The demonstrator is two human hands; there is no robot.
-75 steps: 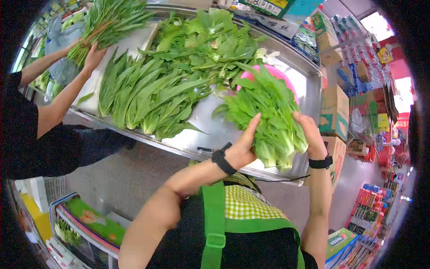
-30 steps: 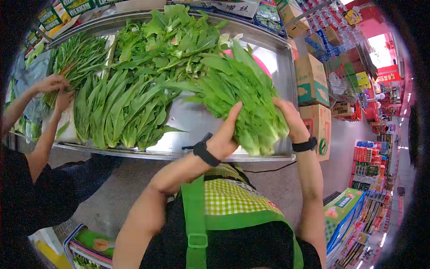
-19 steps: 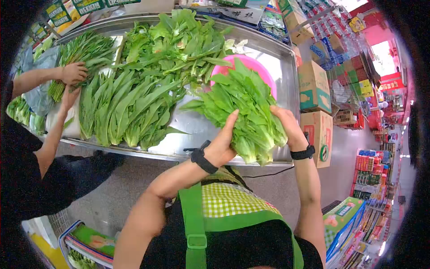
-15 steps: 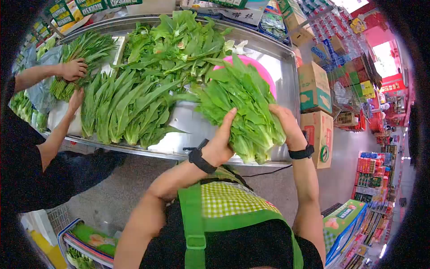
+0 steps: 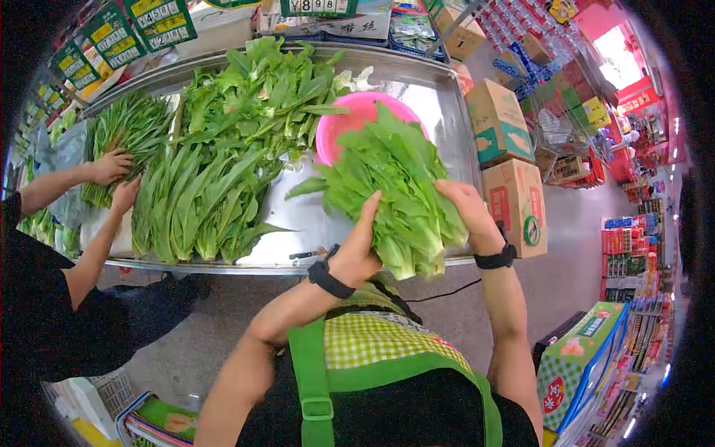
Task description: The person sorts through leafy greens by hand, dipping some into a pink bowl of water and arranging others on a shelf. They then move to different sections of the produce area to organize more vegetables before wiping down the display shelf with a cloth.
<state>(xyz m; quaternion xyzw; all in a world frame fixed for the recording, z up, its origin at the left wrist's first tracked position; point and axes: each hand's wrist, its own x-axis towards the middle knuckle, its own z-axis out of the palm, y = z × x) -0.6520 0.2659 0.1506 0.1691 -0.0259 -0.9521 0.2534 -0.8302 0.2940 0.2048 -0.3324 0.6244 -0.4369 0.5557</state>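
Note:
A leafy green bunch [image 5: 395, 186] is held between my two hands, its pale stem ends toward me and its leaves pointing away over the metal tray [image 5: 298, 205]. My left hand [image 5: 360, 242] grips its left side, thumb on top. On the right side my right hand [image 5: 469, 212] holds it, fingers partly hidden beneath. Behind the leaves is a pink basin [image 5: 328, 134], partly covered by them. Long-leaved greens [image 5: 205, 197] lie in a row on the tray's left, with looser greens [image 5: 261, 89] behind. A small dark-handled tool [image 5: 304, 255] rests at the tray's front edge.
At the left, another person's hands [image 5: 118, 179] touch a bundle of thin green stalks [image 5: 130, 130]. Cardboard boxes [image 5: 514, 197] stand right of the tray. Price signs [image 5: 160, 22] line the back. A green box [image 5: 581, 361] stands at the lower right.
The view has shifted, showing more price signs and more of the pink basin. My hands still hold the bunch. The other person's stalks went from raised to lying on the tray.

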